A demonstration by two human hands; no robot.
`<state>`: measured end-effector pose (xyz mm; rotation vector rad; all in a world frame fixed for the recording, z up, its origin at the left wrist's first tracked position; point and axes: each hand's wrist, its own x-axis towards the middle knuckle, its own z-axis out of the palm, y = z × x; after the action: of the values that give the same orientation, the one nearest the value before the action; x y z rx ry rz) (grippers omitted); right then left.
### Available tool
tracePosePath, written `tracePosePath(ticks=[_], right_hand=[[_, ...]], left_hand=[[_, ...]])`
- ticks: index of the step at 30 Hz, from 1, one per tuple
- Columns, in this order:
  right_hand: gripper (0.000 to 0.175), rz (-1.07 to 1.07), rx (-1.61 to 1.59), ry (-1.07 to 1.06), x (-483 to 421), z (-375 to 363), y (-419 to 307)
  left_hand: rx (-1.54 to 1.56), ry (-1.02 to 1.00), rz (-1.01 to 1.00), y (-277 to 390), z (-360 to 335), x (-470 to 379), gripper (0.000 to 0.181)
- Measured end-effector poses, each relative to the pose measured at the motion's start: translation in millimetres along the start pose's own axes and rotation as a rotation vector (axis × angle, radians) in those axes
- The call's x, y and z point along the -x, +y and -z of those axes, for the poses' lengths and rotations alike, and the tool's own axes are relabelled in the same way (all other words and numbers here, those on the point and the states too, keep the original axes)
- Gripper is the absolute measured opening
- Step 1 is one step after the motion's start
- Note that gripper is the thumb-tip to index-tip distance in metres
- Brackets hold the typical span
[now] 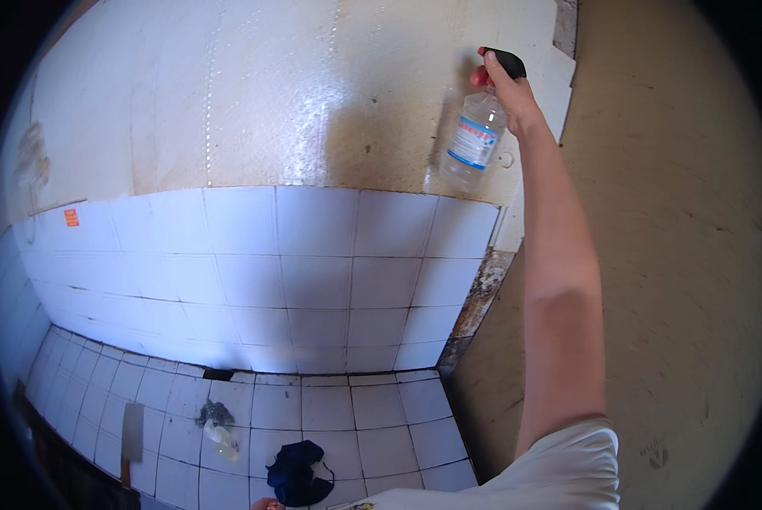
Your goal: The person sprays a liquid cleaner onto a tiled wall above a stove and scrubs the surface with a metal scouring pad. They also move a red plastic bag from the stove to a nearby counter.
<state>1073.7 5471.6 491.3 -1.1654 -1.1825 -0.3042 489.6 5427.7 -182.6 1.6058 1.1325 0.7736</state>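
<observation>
My right hand point(513, 95) grips a clear plastic spray bottle point(473, 137) by its neck and black-and-red trigger head. The bottle bears a blue and white label with writing and leans slightly, in front of the stained upper wall point(387, 121). Shiny wet streaks and drops run down that wall. Of my left hand point(265, 504) only a small part shows at the bottom edge, beside a dark blue cloth item point(298, 475) with a thin loop. Whether it holds anything is hidden.
White tiles point(317, 274) cover the lower wall. On the tiled counter point(381, 446) lie a grey scouring pad point(215, 413), a small translucent yellowish plastic item point(221, 441) and a cleaver point(132, 433) with a wooden handle. The counter ends at the right, above a brown floor point(674, 255).
</observation>
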Motion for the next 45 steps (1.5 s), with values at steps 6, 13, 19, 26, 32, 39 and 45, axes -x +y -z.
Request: tracePosePath(ticks=[6,13,19,26,32,39,45], right_hand=[[0.038,-0.007,-0.025,-0.012,14.3,-57.2,-24.5],[0.042,0.053,0.033,-0.256,7.4,-123.0,-35.6],[0.041,-0.089,-0.051,-0.295,29.3,-173.7,-63.1],[0.038,-0.135,-0.013,-0.195,48.4,-183.6,-49.4],[0.039,-0.288,-0.289,-0.218,169.9,-201.4,-16.3],[0.037,-0.520,-0.240,-0.322,326.5,-192.9,-12.6],[0.041,-0.508,-0.316,-0.471,378.4,-175.9,-14.8]], left_hand=[[-0.160,0.034,-0.016,9.1,-2.2,-1.5,0.022],[-0.196,0.002,-0.017,14.2,-2.8,2.0,0.024],[-0.170,0.050,0.022,30.3,10.9,18.8,0.023],[-0.294,0.000,-0.215,79.6,27.5,-7.0,0.038],[-0.228,0.164,-0.807,224.7,54.8,-98.3,0.057],[-0.118,-0.012,-0.850,374.8,3.4,-147.5,0.087],[0.092,-0.371,-0.756,389.0,-31.8,-148.8,0.085]])
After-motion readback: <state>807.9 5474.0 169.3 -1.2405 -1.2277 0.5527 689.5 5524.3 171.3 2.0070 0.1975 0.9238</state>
